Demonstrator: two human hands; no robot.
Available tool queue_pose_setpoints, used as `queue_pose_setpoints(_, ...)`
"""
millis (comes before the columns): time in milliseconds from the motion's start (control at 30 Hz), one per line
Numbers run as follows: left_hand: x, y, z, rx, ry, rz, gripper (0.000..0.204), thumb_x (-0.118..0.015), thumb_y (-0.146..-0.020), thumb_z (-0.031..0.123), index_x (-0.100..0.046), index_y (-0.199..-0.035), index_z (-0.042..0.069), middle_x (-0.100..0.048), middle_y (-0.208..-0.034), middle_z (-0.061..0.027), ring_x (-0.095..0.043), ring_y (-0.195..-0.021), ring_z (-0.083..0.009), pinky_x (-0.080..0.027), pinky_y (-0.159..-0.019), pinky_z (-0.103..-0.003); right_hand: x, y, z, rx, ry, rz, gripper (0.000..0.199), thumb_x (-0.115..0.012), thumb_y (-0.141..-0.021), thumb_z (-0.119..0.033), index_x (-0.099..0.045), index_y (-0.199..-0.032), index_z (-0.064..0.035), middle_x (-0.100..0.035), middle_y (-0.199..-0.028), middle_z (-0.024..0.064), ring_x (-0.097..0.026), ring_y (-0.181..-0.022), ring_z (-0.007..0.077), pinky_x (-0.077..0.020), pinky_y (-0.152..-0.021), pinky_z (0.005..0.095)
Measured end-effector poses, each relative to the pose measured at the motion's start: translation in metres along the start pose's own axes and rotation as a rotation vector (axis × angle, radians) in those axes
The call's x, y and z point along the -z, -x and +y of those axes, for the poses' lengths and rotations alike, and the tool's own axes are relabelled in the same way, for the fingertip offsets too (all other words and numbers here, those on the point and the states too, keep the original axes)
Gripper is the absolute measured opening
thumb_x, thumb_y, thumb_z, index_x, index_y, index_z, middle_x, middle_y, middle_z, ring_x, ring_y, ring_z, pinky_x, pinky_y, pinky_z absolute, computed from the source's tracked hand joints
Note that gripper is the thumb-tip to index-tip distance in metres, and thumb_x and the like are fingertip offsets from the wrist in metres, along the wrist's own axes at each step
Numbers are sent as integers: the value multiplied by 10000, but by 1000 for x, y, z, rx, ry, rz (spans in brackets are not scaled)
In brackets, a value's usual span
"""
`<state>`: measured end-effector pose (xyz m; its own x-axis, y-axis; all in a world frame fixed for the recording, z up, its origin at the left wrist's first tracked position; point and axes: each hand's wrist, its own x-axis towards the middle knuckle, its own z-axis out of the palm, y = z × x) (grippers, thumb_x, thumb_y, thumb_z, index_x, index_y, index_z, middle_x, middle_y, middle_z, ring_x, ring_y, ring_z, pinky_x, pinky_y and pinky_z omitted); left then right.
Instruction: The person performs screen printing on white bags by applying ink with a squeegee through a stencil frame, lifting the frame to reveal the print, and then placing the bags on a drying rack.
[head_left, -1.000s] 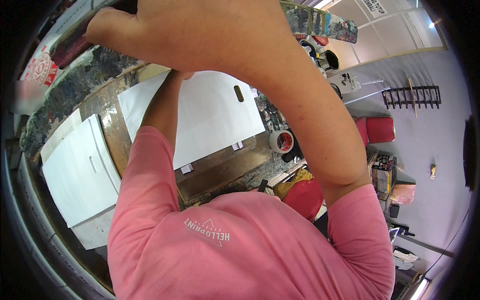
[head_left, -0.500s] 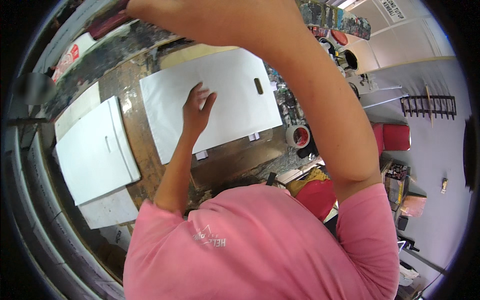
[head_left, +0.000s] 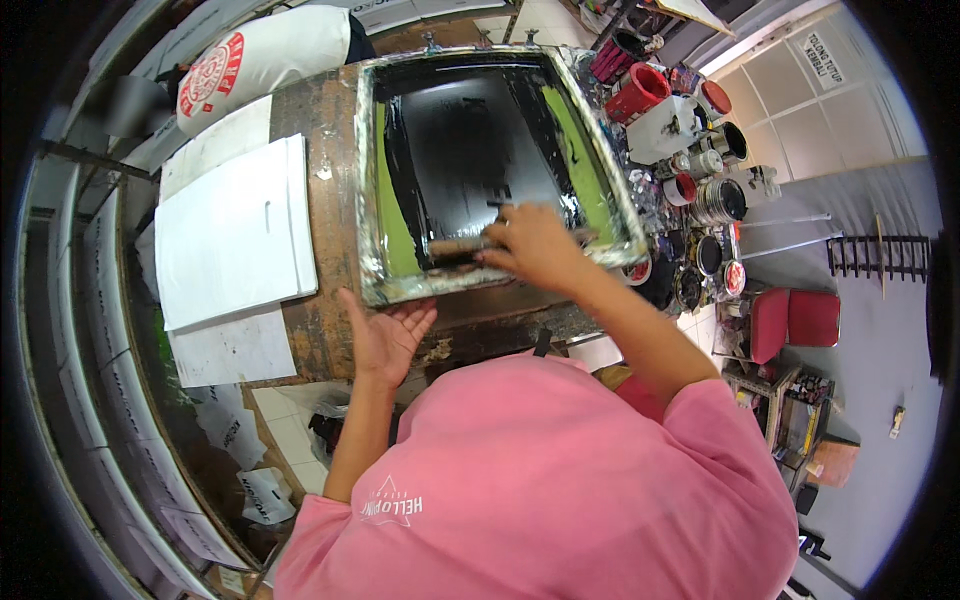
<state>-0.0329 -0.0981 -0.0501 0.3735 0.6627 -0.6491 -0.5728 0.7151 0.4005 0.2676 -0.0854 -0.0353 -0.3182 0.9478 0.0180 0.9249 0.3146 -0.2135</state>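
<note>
A screen-printing frame (head_left: 369,190) is lowered over the worktable, its green mesh smeared with black ink (head_left: 465,130). Near the frame's lower end, my right hand (head_left: 540,245) is closed on a squeegee with a wooden handle (head_left: 455,247), which lies across the inked mesh. My left hand (head_left: 385,338) is open and palm up at the frame's near left edge, fingers spread. Whether its fingertips touch the frame, I cannot tell. To the left lies a stack of flat white bags (head_left: 235,235) with a slot handle. Whatever lies under the frame is hidden.
Ink cans (head_left: 718,200), a red tub (head_left: 637,93) and a white jerrycan (head_left: 662,130) crowd the right side. Beyond the stack sits a white bundle with red print (head_left: 235,75). Shelves (head_left: 100,300) run along the left; a red chair (head_left: 770,325) stands at right.
The frame has come down over the white bag that lay in view. My right arm has drawn back from its far reach, and my left hand has left the bag for the near edge.
</note>
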Motion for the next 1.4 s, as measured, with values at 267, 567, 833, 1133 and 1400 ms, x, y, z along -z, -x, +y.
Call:
queue_pose_setpoints(267, 68, -79, -48, 153, -49, 227, 1335, -421, -835, 1012, -251, -1656, -26, -350, -1645, -276, -387, -1502, -453, -306, -1268, -530, -118, 34, -15, -85, -117, -48, 511, -811, -867, -378, -694, -1280, -101, -691, -1110, 107, -652, -1062, 326, -547, -924, 485)
queue_pose_setpoints(567, 59, -81, -43, 227, -43, 350, 1356, -434, -872, 976, -57, -1694, -34, -141, -1737, -310, -218, -1599, -488, -309, -1270, -549, -139, -137, 102, 22, -23, 209, 536, -785, -895, -349, -641, -1343, -93, -638, -1147, 120, -616, -1100, 354, -512, -1016, 554)
queue_pose_setpoints(833, 38, -65, -42, 151, -108, 390, 1334, -379, -875, 993, -163, -1666, -58, -364, -1632, -304, -401, -1504, -442, -346, -1241, -538, -89, -327, 215, 59, -46, 47, 434, -639, -1001, -568, -704, -1104, -152, -728, -985, 116, -722, -979, 363, -575, -783, 521)
queue_pose_setpoints(1133, 41, -39, -43, 23, -199, 286, 1133, -315, -946, 940, -379, -1591, 12, -620, -1402, -206, -657, -1188, -328, -455, -1124, -476, -99, -295, 194, 41, 36, 172, 415, -651, -990, -558, -653, -1076, -152, -697, -997, 104, -716, -967, 337, -587, -761, 495)
queue_pose_setpoints(1400, 29, -17, -30, -83, -173, 155, 1047, -357, -959, 914, -532, -1379, -28, -696, -1174, -146, -692, -1095, -243, -528, -985, -373, -12, -81, 39, -99, -120, -147, 414, -697, -988, -466, -593, -1084, -77, -692, -995, 147, -702, -974, 395, -576, -770, 538)
